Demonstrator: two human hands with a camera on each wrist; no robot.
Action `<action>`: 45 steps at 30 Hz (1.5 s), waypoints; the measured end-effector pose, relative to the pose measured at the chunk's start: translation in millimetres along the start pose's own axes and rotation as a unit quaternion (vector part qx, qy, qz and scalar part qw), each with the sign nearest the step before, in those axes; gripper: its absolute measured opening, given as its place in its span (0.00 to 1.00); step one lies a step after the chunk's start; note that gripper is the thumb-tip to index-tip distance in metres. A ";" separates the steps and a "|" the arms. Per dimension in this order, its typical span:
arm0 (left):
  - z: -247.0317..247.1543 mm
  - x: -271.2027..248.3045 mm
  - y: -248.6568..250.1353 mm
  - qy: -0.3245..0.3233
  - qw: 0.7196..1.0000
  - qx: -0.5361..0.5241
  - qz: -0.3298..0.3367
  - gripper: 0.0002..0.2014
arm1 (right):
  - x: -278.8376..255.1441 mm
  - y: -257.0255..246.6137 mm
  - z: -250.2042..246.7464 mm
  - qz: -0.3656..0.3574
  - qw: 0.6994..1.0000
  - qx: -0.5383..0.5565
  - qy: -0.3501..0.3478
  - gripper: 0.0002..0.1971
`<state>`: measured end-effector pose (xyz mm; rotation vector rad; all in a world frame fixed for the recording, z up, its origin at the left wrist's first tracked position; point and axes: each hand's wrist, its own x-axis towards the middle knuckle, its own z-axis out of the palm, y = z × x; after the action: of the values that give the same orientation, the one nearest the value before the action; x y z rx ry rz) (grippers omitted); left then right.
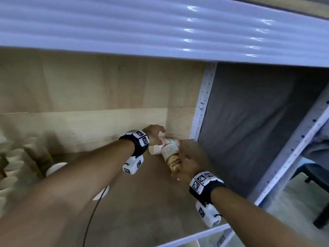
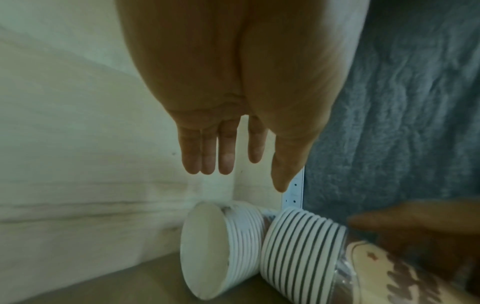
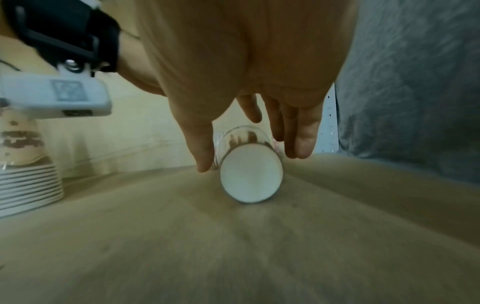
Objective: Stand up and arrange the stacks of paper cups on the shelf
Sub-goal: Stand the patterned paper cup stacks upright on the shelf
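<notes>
Two stacks of paper cups lie on their sides in the back right corner of the wooden shelf (image 1: 142,196). My left hand (image 1: 156,131) (image 2: 244,179) hovers just above the pale stack (image 1: 164,144) (image 2: 207,253), fingers straight and holding nothing. The brown-patterned stack (image 1: 171,157) (image 2: 298,253) (image 3: 250,174), wrapped in clear plastic, lies beside it with its rims against the pale one. My right hand (image 1: 187,164) (image 3: 249,158) grips this stack from above, thumb on its left side, fingers on its right.
One stack (image 3: 23,164) stands rims down at the left. More blurred stacks (image 1: 10,157) crowd the shelf's left end. A grey cloth (image 1: 249,122) and a perforated white post (image 1: 203,104) close the right side. A ribbed white shelf (image 1: 160,29) hangs overhead.
</notes>
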<state>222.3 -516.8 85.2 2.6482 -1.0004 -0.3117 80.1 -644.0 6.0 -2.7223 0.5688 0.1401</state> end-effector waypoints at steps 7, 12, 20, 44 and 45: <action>23.5 32.3 -6.1 -0.040 0.998 0.055 -0.015 0.37 | 5.0 21.0 8.1 0.011 1.000 -0.007 0.011 0.32; 33.1 38.9 -3.4 -0.062 0.993 0.089 -0.039 0.34 | 7.7 36.5 13.7 0.017 0.998 0.022 0.047 0.37; 33.3 35.3 -4.2 -0.045 0.994 0.093 -0.046 0.33 | 9.7 39.4 12.8 0.018 0.998 0.031 0.057 0.31; 10.3 -52.4 -30.0 0.036 0.987 -0.139 -0.073 0.34 | -32.2 -28.6 -49.3 -0.002 0.994 -0.002 0.105 0.19; 12.5 -56.8 -29.9 0.043 0.983 -0.161 -0.074 0.35 | -33.7 -32.0 -51.9 -0.006 0.994 -0.003 0.106 0.21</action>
<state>195.0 -459.8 68.7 2.4206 -0.6639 -0.3544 63.5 -622.9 70.2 -2.7635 0.6112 -0.1533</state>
